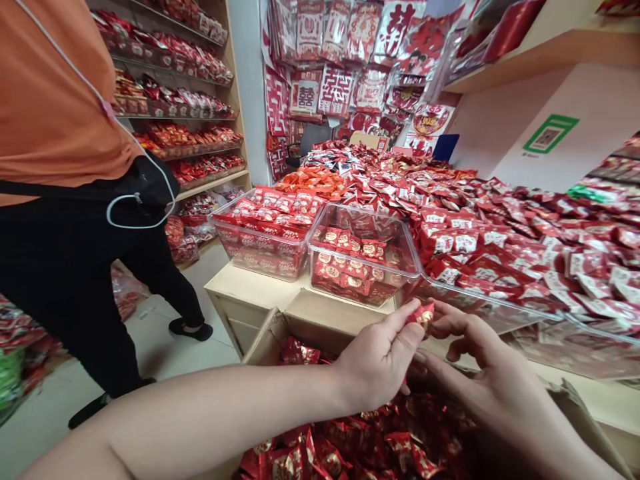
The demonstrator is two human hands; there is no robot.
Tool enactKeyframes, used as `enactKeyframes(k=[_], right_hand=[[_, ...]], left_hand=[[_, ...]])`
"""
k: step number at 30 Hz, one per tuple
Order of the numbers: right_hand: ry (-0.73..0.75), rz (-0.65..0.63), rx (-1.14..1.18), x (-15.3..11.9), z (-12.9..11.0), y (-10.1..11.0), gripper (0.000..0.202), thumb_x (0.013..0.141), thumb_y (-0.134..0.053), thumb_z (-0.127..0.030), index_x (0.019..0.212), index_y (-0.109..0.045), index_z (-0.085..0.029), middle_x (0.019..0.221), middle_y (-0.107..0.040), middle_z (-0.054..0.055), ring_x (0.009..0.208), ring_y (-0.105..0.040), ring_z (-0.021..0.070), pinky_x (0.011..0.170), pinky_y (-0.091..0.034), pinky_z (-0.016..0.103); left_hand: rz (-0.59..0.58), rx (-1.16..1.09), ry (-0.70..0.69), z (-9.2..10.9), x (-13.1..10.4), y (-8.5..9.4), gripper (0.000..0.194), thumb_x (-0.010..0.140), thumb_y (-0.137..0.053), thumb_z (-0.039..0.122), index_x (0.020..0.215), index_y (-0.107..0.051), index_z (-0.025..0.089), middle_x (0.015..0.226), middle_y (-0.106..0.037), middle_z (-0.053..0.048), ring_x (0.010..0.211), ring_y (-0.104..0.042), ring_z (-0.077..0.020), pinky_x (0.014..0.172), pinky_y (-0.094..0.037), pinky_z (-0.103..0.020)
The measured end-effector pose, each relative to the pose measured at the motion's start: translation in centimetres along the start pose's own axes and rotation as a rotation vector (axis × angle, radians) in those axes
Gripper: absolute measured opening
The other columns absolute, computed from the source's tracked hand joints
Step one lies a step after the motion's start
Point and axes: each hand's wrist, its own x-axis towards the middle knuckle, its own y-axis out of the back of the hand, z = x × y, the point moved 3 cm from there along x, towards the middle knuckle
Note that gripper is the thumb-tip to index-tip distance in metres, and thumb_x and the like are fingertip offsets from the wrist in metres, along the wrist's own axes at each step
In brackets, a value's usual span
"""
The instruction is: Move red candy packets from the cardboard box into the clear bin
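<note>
A red, gold-printed wrapped candy (423,316) is pinched between the thumb and fingers of my left hand (383,353). More red wrapping shows just under that hand; how many pieces it holds is hidden. Close on the right, my right hand (473,357) has its fingers bent and apart, the index fingertip at the candy's edge and the thumb beside my left hand. Both hands are over an open cardboard box (325,313) with many red wrapped candies (330,453) inside. Behind them, a clear plastic bin (367,267) holds neatly laid rows of similar candies.
Another clear bin (265,233) of red packets stands left on the cream counter (250,287). Heaped packets (500,233) fill bins to the right. A person in an orange shirt (60,100) stands at left by stocked shelves (185,113). A shelf (545,53) juts out upper right.
</note>
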Motion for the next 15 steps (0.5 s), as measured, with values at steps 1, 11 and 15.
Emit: enactKeyframes(k=[1,11,15], right_hand=[[0.0,0.013,0.0,0.2,-0.1,0.1,0.023,0.071,-0.055,-0.038,0.084,-0.046,-0.021,0.112,-0.049,0.01,0.06,-0.049,0.0112,0.055,-0.046,0.028],[-0.309,-0.089,0.626,3.6,-0.6,1.6,0.037,0.061,-0.065,-0.037,0.088,-0.045,-0.024,0.068,-0.057,0.0,0.057,-0.056,0.0147,0.047,-0.047,0.025],[-0.23,-0.062,0.444,7.6,-1.5,3.9,0.026,0.067,-0.06,-0.04,0.085,-0.052,-0.022,0.065,-0.058,0.002,0.052,-0.055,0.0123,0.044,-0.043,0.023]], left_hand=[[-0.009,0.001,-0.016,0.1,-0.1,0.0,0.052,0.083,-0.031,0.047,0.13,-0.026,0.026,0.091,-0.055,-0.007,0.058,-0.052,-0.0091,0.042,-0.043,-0.016],[-0.017,-0.331,-0.097,1.3,0.5,1.1,0.053,0.083,-0.034,0.044,0.131,-0.019,0.027,0.082,-0.054,-0.005,0.063,-0.058,-0.0118,0.041,-0.045,-0.016],[-0.032,-0.389,-0.108,1.0,0.7,1.1,0.055,0.081,-0.038,0.044,0.13,-0.021,0.026,0.1,-0.051,-0.009,0.059,-0.057,-0.0085,0.039,-0.044,-0.014]])
